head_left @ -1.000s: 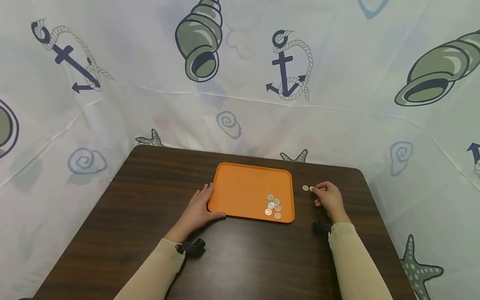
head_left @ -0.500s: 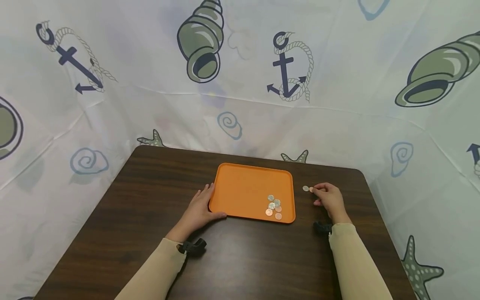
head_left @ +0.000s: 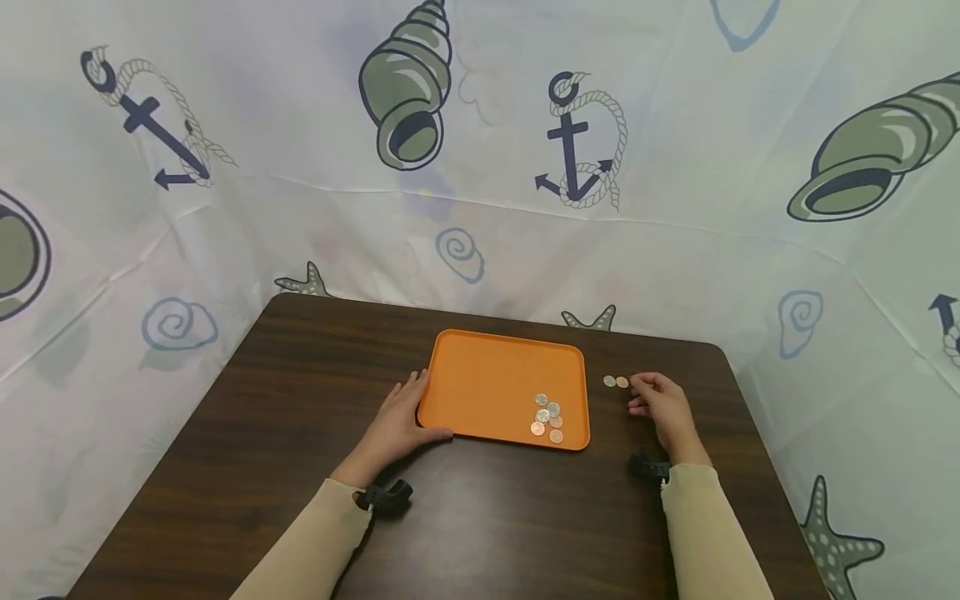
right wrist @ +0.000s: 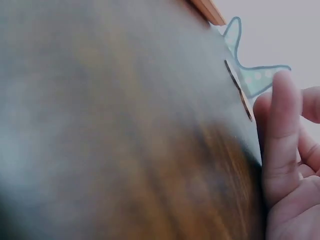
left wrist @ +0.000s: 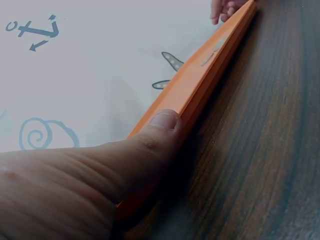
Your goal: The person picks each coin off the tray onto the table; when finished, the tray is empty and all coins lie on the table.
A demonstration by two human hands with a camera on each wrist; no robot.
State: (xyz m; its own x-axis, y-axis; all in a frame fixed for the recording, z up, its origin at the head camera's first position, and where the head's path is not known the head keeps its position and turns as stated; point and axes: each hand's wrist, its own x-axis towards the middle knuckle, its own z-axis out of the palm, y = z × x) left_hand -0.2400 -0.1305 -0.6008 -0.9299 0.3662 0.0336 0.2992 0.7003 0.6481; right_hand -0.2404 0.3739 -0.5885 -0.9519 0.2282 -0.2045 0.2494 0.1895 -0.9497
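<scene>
An orange tray (head_left: 487,375) lies on the table, with several silver and copper coins (head_left: 543,415) grouped at its near right. My left hand (head_left: 393,423) rests at the tray's near left corner, fingers along the left side. Its thumb (left wrist: 162,122) touches the near rim in the left wrist view. Beyond the tray's right side, a silver coin (head_left: 609,381) and a copper coin (head_left: 622,382) lie side by side on the wood. Just right of them is my right hand (head_left: 663,408), fingers loosely bent and nothing visible between them.
The dark wooden table (head_left: 300,467) runs back to a white cloth (head_left: 510,250) printed with shells and anchors. A black wrist camera (head_left: 386,497) sits at the left cuff and another black camera (head_left: 648,468) at the right cuff.
My right fingertips, which were at the copper coin, have drawn back slightly to the right, leaving that coin in full view. The left hand and tray hold their place.
</scene>
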